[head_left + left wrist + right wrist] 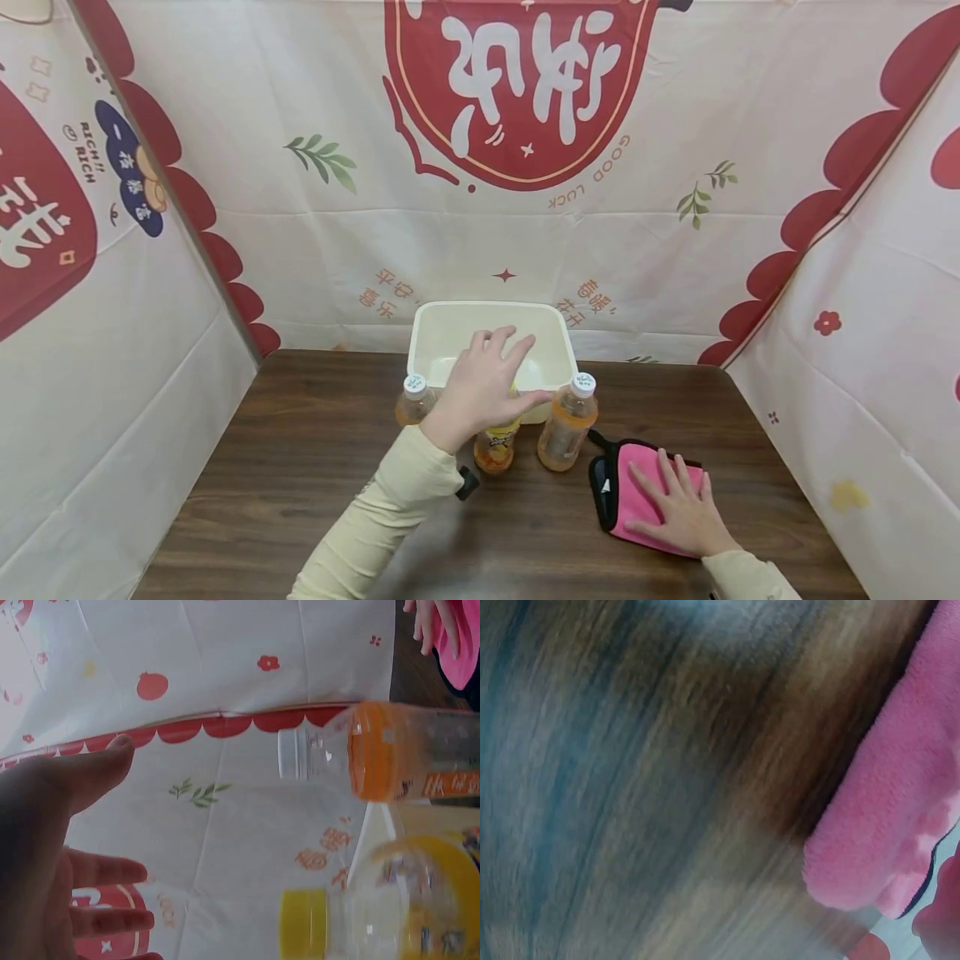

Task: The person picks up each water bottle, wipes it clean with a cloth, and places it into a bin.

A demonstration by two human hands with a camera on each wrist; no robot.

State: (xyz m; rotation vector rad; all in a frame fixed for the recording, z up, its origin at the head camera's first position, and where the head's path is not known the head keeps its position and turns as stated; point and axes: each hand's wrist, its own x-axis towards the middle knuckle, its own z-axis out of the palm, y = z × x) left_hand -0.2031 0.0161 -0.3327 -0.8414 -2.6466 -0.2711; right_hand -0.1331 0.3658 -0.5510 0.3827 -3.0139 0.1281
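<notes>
Left hand (pixel 486 383): my fingers spread, gripping nothing.
Yellow bottle (pixel 495 454): upright, standing unaided.
Pink cloth (pixel 632 502): under my right hand (pixel 684 512), fingers outspread, probably steadying it.

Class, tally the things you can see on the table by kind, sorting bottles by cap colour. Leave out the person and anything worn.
White-capped bottles: 2
Yellow-capped bottle: 1
White tub: 1
Pink cloth with black edging: 1
Total: 5
</notes>
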